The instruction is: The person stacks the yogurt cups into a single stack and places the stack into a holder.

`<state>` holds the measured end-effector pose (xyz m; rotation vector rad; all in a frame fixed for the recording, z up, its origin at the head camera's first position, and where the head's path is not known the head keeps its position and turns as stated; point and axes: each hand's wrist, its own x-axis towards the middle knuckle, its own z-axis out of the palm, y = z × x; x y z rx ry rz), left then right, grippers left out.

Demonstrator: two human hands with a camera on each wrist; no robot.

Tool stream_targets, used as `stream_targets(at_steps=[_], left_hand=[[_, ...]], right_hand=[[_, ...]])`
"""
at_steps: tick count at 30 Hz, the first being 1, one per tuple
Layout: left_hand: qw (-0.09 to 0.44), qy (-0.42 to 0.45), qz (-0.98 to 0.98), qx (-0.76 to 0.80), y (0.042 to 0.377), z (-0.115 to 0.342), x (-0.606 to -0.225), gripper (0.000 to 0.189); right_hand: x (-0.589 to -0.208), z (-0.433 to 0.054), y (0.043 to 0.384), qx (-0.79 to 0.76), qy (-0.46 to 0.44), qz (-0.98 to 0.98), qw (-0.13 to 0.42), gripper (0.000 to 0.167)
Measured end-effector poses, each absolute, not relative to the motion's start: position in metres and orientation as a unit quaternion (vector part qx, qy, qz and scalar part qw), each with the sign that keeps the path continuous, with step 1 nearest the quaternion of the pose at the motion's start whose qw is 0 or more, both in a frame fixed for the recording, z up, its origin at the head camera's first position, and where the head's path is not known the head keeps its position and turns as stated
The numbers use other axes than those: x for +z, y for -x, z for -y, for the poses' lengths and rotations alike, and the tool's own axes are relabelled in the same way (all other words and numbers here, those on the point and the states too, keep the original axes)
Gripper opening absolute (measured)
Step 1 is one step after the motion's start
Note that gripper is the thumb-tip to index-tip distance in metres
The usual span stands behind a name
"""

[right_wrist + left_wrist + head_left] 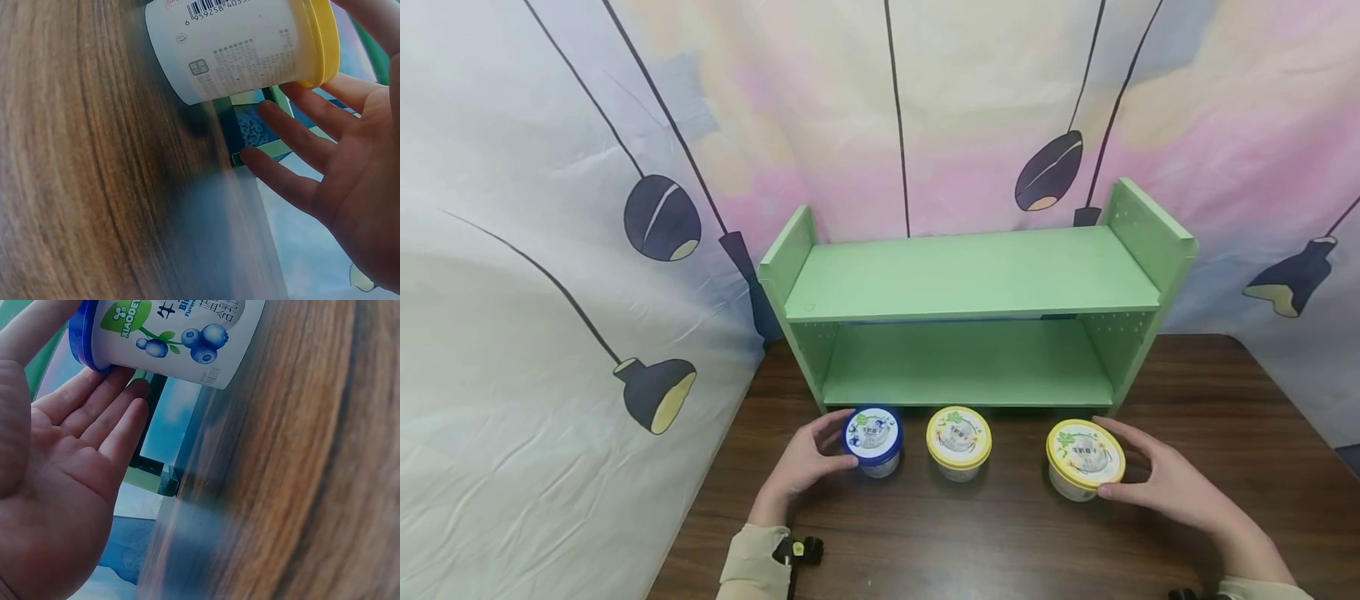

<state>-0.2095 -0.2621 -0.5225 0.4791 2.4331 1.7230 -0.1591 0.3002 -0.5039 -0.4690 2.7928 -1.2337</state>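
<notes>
My left hand [805, 460] holds a small white tub with a blue lid [873, 435] by its rim, thumb on the near side and fingers on the far side. Blueberries are printed on the wall of this blue-lidded tub [181, 337] in the left wrist view. On the right, a yellow-lidded tub [1086, 456] is held by my right hand [1172, 479] between thumb and fingers. The right wrist view shows a barcode on that tub [237, 50], with the lower fingers spread off it. Between the hands stands another yellow-lidded tub [958, 442], untouched.
A green two-level shelf [970, 275] stands behind the tubs, with raised side panels. Everything rests on a dark brown wooden table [970, 542]. A cloth backdrop [850, 108] printed with hanging lamps closes off the back and left side.
</notes>
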Motion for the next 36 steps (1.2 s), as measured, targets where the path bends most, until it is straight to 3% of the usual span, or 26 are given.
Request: stream_targets(at_steps=[36], left_hand=[[0.074, -0.144, -0.795, 0.584, 0.2094, 0.2597, -0.5222, 0.08]], right_hand=[[-0.507, -0.2967, 0.1629, -0.384, 0.161, -0.909, 0.017, 0.105]])
